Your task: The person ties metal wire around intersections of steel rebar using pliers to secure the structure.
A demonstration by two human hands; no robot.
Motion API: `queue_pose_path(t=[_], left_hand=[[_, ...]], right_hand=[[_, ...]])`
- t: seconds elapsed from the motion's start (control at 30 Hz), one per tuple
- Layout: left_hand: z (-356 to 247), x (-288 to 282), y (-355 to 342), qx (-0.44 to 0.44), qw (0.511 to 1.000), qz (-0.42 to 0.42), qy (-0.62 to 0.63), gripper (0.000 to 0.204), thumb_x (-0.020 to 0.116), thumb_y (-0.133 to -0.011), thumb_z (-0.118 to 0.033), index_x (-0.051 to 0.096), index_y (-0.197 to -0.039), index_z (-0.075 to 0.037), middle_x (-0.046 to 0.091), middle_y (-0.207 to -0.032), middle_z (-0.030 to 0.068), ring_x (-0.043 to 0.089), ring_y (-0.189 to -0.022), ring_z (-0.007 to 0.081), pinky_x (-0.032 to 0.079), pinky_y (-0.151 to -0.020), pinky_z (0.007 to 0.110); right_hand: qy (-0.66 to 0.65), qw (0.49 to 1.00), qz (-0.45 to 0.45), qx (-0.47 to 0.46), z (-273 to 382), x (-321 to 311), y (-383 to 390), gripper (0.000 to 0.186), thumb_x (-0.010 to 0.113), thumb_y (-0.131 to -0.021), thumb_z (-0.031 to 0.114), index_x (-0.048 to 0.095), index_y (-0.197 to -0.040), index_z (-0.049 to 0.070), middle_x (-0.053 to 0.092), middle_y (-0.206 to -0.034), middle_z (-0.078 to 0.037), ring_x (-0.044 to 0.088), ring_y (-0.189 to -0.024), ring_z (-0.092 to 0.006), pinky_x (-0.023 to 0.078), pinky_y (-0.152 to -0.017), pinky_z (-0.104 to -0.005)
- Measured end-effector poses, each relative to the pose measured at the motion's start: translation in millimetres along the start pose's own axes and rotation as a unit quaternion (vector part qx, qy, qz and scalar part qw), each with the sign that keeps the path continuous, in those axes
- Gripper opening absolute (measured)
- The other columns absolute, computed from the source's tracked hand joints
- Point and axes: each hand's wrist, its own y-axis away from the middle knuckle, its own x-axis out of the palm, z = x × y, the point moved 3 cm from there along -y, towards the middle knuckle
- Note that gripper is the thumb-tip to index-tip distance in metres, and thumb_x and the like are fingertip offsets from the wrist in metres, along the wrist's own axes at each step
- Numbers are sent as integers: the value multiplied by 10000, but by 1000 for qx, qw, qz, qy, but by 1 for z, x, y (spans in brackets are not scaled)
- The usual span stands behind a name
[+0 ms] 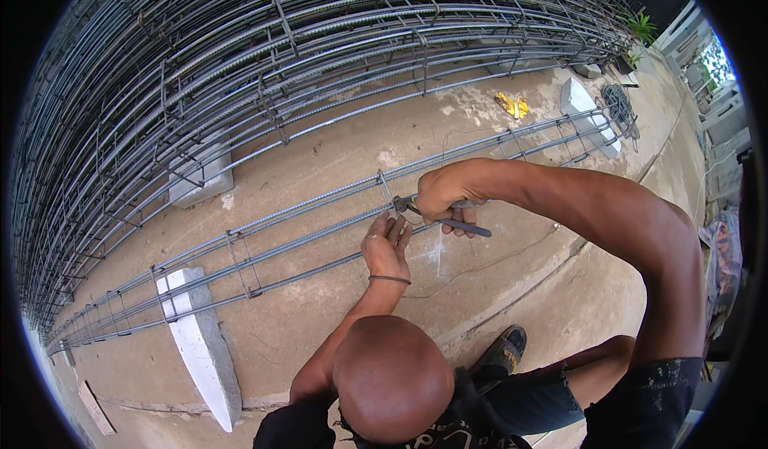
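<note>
A long narrow rebar cage of ribbed bars and square stirrups runs across in front of me, raised on blocks. My right hand is closed round the handles of a pair of pincers, whose jaws are at a joint between a bar and a stirrup. One dark handle sticks out to the right, below the fingers. My left hand reaches up from below, its fingers closed against the bar beside the jaws. A thin wire loop shows near its fingertips; the exact grip is partly hidden.
Stacked rebar cages fill the far side and left. A white-faced block supports the cage at left, another white block at right. Yellow gloves and a wire coil lie beyond. My sandalled foot is on the concrete floor.
</note>
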Motion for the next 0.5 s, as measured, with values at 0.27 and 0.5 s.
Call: queue_pose_path(t=[0.27, 0.5], left_hand=[[-3, 18, 4, -156, 984, -3, 82, 696, 444, -975, -376, 148, -1481, -1, 325, -1439, 198, 443, -1260, 347, 374, -1069, 468], [22, 16, -28, -127, 984, 100, 81, 413, 596, -910, -414, 535, -1088, -46, 606, -995, 110, 589, -916, 230, 472, -855, 374]], right_hand=[[-33, 999, 17, -10, 1, 4, -5, 345, 515, -801, 9, 500, -1096, -169, 580, -888, -232, 652, -722, -336, 599, -600, -452], [-23, 999, -7, -38, 0, 26, -6, 364, 459, -784, 28, 497, -1071, -192, 604, -975, -287, 663, -725, -335, 604, -605, -454]])
